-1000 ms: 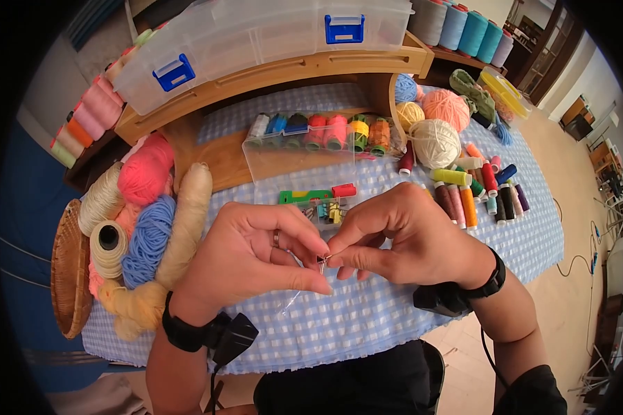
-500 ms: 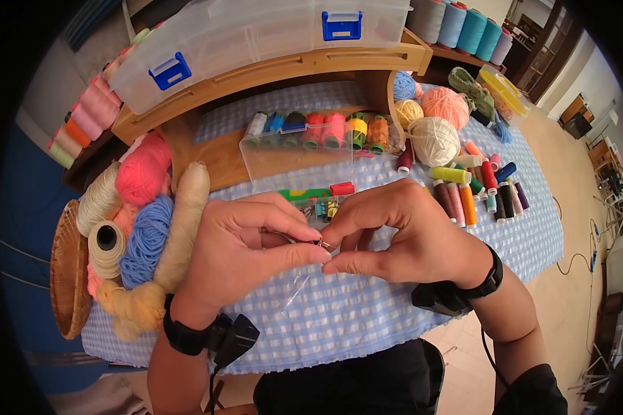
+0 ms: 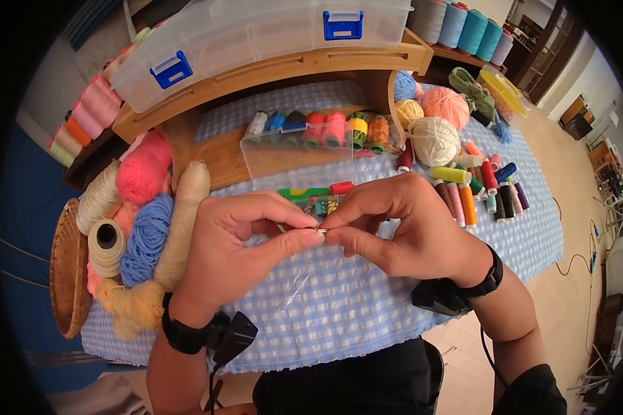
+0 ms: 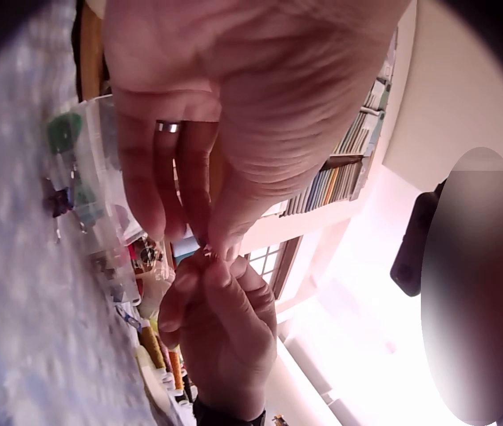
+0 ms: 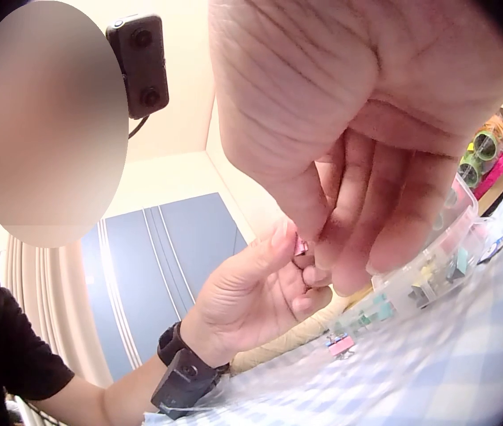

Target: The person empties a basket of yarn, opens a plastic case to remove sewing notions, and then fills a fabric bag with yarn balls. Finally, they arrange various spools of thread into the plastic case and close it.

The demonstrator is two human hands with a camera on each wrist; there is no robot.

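Close together over the cloth, my left hand (image 3: 246, 238) and right hand (image 3: 401, 228) meet at their fingertips in the head view. Thumb and index finger of each pinch a small clip (image 3: 322, 230) with silver wire parts, looking like a binder clip. Most of it is hidden by the fingertips. In the right wrist view a pinkish bit of the clip (image 5: 301, 248) shows between them. A ring is on a finger of my left hand (image 4: 233, 115). Just beyond the hands is a small clear box of coloured clips (image 3: 325, 206).
Behind stands an open clear case (image 3: 298, 155) with bright thread spools. Yarn skeins (image 3: 147, 232) and a wicker basket (image 3: 69, 270) lie left. Right are yarn balls (image 3: 434, 142) and small thread spools (image 3: 469, 206). A clear plastic strip (image 3: 295, 294) lies on the checked cloth (image 3: 353, 318).
Both hands have moved slightly away from the body with the clip. The fingertips have drawn closer around it, hiding its dark body and showing less of its wire parts.
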